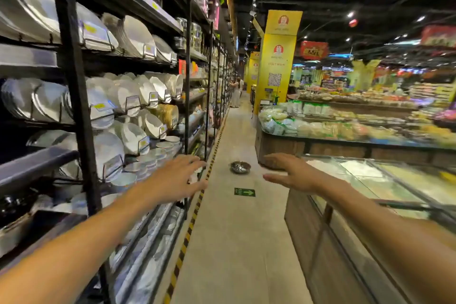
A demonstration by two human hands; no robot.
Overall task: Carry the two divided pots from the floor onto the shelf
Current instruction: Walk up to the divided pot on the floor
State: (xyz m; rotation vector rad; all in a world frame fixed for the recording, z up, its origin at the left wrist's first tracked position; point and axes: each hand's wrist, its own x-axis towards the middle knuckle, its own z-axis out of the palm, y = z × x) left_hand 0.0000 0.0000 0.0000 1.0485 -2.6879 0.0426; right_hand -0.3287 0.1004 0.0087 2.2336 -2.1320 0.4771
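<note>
A shiny steel pot (240,167) sits on the aisle floor some way ahead, between my two outstretched hands; its divider cannot be made out and I see only this one. My left hand (177,177) reaches forward with fingers spread and holds nothing, in front of the black shelf (74,76) on the left. My right hand (288,171) is also extended, fingers apart and empty, to the right of the pot. Both hands are well short of the pot.
The left shelf is packed with white plates, bowls and steel trays. A black-and-yellow strip (195,212) runs along its foot. Glass-topped counters (370,180) and food displays line the right side. A green arrow sign (244,192) lies on the floor. People (235,92) stand far down the aisle.
</note>
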